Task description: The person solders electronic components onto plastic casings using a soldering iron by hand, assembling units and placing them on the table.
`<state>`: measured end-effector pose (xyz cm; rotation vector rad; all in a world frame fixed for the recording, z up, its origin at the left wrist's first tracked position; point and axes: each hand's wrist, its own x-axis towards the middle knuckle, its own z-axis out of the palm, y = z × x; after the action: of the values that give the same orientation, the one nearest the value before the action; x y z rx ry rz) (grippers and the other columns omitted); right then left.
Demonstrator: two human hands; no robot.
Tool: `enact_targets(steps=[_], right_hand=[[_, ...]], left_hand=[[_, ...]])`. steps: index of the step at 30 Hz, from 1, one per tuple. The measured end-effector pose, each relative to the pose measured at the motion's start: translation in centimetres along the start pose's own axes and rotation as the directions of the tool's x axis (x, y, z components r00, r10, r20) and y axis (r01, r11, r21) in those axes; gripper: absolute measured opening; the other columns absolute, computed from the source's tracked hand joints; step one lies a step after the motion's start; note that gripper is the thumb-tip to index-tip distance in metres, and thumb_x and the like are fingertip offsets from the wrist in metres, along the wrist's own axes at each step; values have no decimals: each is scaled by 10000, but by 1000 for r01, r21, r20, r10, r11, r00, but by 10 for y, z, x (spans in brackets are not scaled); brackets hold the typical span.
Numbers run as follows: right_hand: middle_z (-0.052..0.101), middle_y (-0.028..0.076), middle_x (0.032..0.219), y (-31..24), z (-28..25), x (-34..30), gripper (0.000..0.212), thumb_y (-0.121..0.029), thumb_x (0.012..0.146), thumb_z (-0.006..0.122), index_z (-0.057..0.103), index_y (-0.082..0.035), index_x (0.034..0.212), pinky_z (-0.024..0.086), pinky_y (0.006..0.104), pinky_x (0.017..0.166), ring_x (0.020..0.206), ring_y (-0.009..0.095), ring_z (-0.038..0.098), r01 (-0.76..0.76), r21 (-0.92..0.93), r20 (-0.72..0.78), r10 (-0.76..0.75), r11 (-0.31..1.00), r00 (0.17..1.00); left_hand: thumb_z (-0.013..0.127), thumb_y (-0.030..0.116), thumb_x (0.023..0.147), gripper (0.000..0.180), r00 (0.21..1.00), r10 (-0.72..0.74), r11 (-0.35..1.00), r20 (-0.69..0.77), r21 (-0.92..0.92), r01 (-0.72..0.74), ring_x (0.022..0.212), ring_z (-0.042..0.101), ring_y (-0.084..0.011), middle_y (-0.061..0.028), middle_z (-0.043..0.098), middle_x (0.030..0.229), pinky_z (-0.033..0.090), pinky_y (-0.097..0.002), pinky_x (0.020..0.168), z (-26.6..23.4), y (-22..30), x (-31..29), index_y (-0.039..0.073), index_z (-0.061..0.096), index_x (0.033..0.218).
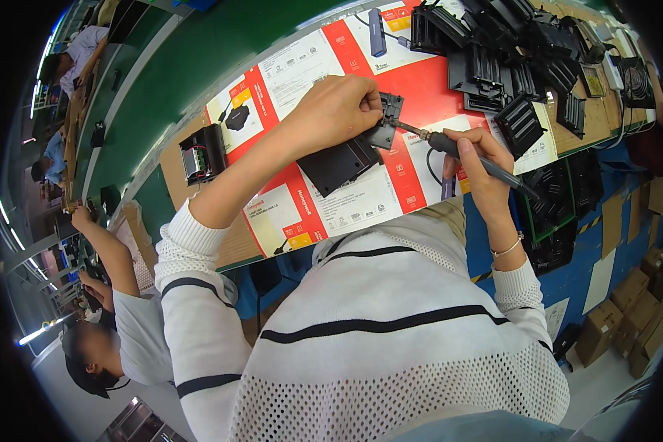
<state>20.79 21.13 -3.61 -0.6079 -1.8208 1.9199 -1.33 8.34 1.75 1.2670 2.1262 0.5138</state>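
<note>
My right hand [485, 163] is closed around the dark handle of a soldering iron [443, 144], held like a pen and slanting up to the left. Its metal tip reaches a small black plastic part [381, 137] that lies partly over a larger flat black case [337, 168]. At the near side of that part, my left hand [339, 110] has its thumb and fingers pinched together beside the iron's tip. Whatever sits in that pinch is hidden or too fine to see.
Red and white printed card sheets [302, 81] cover the bench. Left of them stands a black housing [203, 155] with a circuit board showing. A heap of black slotted housings [486, 74] fills the far right, near a coiled cable [635, 76]. Another person [136, 317] works at the left.
</note>
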Motion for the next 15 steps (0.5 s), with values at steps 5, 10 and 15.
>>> enact_targets(steps=[5, 10, 15], right_hand=[[677, 95, 706, -1, 0, -2, 180, -65, 964, 574, 687, 41, 1055, 512, 207, 559, 564, 126, 617, 13, -3, 1, -13, 1000, 1000], [699, 97, 744, 2, -1, -7, 163, -33, 939, 608, 688, 43, 1058, 520, 197, 578, 597, 119, 638, 54, -36, 27, -53, 998, 998], [706, 110, 776, 7, -2, -10, 178, -34, 924, 623, 686, 45, 1071, 531, 201, 588, 619, 130, 658, 108, -64, 32, -107, 992, 994]], left_hand=[[668, 108, 856, 124, 1000, 3, 1000, -9, 4, -3, 641, 574, -175, -87, 651, 729, 476, -309, 632, 1, 0, -1, -9, 674, 817], [667, 109, 855, 126, 1000, 1, 1000, -15, -8, -2, 634, 573, -177, -84, 647, 721, 473, -307, 626, 2, 0, -1, -8, 666, 806], [668, 106, 854, 125, 1000, 4, 1000, -18, 5, -4, 626, 569, -177, -81, 644, 714, 469, -306, 621, 3, 1, -1, -3, 657, 796]])
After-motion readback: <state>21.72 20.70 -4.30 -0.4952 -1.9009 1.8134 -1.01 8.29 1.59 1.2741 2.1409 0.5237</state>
